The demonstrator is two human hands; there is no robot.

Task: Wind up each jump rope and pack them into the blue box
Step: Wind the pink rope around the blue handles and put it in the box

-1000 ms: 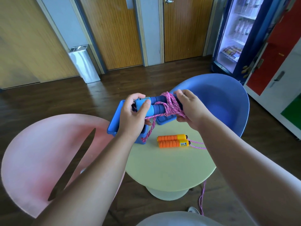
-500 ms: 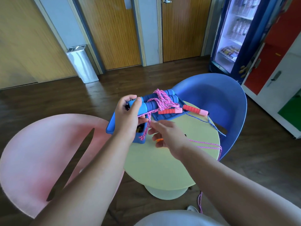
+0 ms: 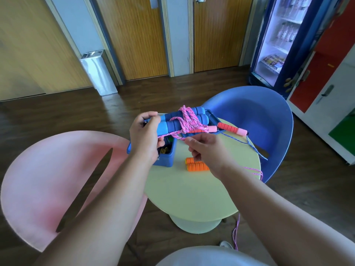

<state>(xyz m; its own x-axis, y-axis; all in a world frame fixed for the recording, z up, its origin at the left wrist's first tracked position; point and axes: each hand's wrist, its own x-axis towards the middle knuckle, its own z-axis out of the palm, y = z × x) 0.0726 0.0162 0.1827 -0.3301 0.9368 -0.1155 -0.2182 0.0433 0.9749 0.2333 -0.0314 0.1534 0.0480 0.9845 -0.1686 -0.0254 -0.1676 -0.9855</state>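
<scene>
My left hand [image 3: 145, 136] grips the near ends of two blue foam handles [image 3: 172, 122] held together above the table, with pink cord [image 3: 189, 120] wound around their middle. My right hand [image 3: 206, 149] pinches the loose end of that pink cord just below the bundle. The blue box [image 3: 166, 159] stands open on the table under my left hand, something dark and yellow inside it. Its lid [image 3: 212, 117] lies behind the bundle. A second rope with coral handles [image 3: 231, 128] and blue cord [image 3: 249, 144] lies by the lid. A third rope's orange handles [image 3: 196, 164] lie below my right hand.
The round pale-yellow table [image 3: 192, 194] stands between a pink chair [image 3: 48, 179] on the left and a blue chair [image 3: 255, 110] behind it. A pink cord [image 3: 237, 233] hangs off the table's right edge to the floor. A metal bin [image 3: 98, 72] and a drinks fridge [image 3: 278, 41] stand farther back.
My right hand left the wound bundle, dropped toward the table, then rose again and took the loose pink cord end. The coral handles came into sight. My left hand kept its grip.
</scene>
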